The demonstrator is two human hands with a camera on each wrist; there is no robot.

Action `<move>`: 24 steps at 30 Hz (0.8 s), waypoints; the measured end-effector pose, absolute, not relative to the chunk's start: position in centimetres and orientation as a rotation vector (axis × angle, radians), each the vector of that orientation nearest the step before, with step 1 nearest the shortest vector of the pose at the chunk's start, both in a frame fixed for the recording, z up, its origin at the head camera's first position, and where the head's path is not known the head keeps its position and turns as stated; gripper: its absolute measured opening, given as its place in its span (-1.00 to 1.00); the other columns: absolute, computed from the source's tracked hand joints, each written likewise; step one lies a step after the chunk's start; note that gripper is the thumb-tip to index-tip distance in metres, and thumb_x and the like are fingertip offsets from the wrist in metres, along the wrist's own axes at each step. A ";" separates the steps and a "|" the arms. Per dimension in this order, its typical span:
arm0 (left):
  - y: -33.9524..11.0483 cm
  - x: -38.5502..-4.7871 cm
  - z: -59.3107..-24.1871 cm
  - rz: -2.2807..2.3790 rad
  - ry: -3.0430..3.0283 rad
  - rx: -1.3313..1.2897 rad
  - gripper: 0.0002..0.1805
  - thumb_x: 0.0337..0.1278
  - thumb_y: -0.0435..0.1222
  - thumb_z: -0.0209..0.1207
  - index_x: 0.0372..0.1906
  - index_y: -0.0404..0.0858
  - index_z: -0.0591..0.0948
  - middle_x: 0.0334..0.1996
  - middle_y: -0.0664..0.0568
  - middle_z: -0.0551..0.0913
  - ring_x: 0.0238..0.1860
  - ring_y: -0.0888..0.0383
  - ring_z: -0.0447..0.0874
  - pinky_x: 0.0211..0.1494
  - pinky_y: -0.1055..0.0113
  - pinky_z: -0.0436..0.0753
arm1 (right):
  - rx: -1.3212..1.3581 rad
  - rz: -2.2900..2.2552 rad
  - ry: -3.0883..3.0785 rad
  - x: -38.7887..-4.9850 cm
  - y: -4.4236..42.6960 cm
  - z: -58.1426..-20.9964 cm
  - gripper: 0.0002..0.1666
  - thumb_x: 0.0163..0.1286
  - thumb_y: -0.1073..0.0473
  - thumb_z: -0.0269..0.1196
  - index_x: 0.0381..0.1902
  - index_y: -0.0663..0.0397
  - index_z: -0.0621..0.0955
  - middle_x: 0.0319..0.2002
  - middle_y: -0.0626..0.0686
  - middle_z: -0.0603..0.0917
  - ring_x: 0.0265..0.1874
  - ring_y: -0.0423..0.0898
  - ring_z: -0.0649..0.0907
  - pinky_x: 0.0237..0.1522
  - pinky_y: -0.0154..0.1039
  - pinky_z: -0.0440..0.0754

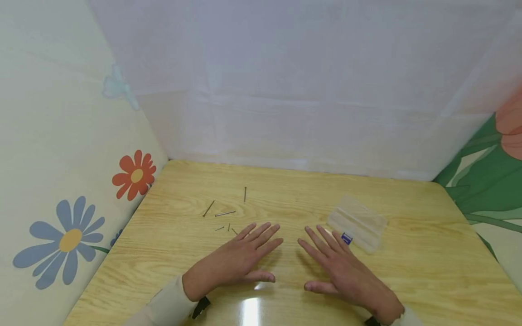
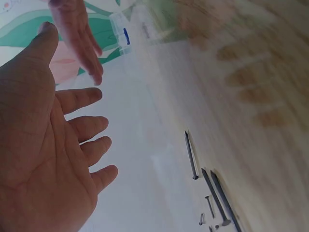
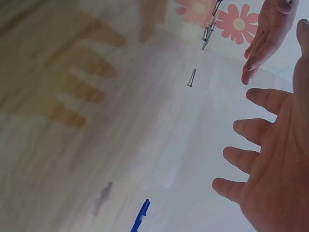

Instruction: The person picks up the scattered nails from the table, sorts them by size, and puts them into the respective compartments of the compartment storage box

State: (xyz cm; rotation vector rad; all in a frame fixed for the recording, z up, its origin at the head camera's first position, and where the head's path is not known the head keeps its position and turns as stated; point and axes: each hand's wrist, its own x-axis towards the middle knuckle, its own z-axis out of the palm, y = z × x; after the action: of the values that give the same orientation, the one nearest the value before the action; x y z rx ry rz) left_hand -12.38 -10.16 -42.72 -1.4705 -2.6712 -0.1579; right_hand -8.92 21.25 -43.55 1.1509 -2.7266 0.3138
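Both hands are spread flat, palms down and holding nothing, just above the wooden table. My left hand [image 1: 238, 261] is nearest to some loose metal nails. Three long nails lie farther out: one upright in the head view [image 1: 245, 194], one slanted nail [image 1: 209, 208] and one nearly level nail [image 1: 225, 213]. Three short nails [image 1: 229, 227] lie close to the left fingertips. My right hand [image 1: 344, 274] is beside a clear plastic box [image 1: 363, 222] with a blue latch [image 1: 346, 238]; its fingers cover part of the near corner. Whether the box holds anything cannot be told.
The light wood-grain table [image 1: 432, 262] ends at a white cloth [image 1: 310, 113] behind. Flower-patterned cloths stand at left [image 1: 53, 149] and right [image 1: 485, 190]. Light glares off the tabletop between the wrists.
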 end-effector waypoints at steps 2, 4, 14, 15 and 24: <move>-10.2 -12.4 -42.8 -0.163 -2.671 -1.470 -0.08 0.42 0.37 -0.19 0.60 -0.17 0.24 0.62 -0.16 0.01 0.60 -0.09 -0.03 0.56 -0.04 0.02 | 1.146 0.310 -2.729 -8.8 21.3 -43.6 0.11 0.33 -0.39 0.29 0.65 -0.08 0.17 0.63 0.18 0.03 0.54 0.31 0.10 0.41 0.33 0.08; -10.3 -12.3 -42.8 -0.170 -2.669 -1.471 -0.08 0.42 0.37 -0.18 0.60 -0.17 0.23 0.63 -0.16 0.01 0.60 -0.09 -0.03 0.56 -0.04 0.02 | 1.140 0.306 -2.731 -8.8 21.3 -43.6 0.13 0.31 -0.38 0.32 0.65 -0.07 0.16 0.63 0.18 0.01 0.54 0.31 0.10 0.41 0.33 0.08; -10.7 -12.0 -42.7 -0.203 -2.640 -1.462 -0.05 0.41 0.35 -0.13 0.63 -0.19 0.16 0.61 -0.19 0.05 0.59 -0.09 0.03 0.54 -0.07 0.08 | 1.097 0.307 -2.732 -8.4 21.9 -43.7 0.12 0.32 -0.40 0.30 0.65 -0.07 0.16 0.62 0.21 0.02 0.55 0.30 0.10 0.49 0.22 -0.04; -10.7 -12.0 -42.6 -0.200 -2.650 -1.458 -0.05 0.41 0.35 -0.11 0.63 -0.20 0.16 0.61 -0.18 0.04 0.59 -0.10 0.02 0.54 -0.07 0.08 | 1.087 0.313 -2.741 -8.4 22.0 -43.7 0.12 0.32 -0.40 0.30 0.65 -0.08 0.15 0.62 0.21 0.02 0.55 0.29 0.10 0.47 0.25 0.00; -11.9 -11.7 -42.7 -0.228 -2.740 -1.385 -0.06 0.40 0.32 -0.03 0.62 -0.19 0.17 0.62 -0.18 0.02 0.59 -0.13 0.02 0.53 -0.05 0.12 | 1.027 0.355 -2.775 -8.2 22.9 -43.6 0.10 0.36 -0.44 0.23 0.65 -0.08 0.15 0.62 0.21 0.06 0.54 0.29 0.10 0.44 0.29 0.07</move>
State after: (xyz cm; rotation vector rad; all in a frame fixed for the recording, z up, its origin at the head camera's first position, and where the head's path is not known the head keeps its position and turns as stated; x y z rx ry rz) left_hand -11.70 -11.88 -42.66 -1.3851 -2.7396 -0.2278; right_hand -8.18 22.86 -43.58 1.0274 -2.7751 0.3554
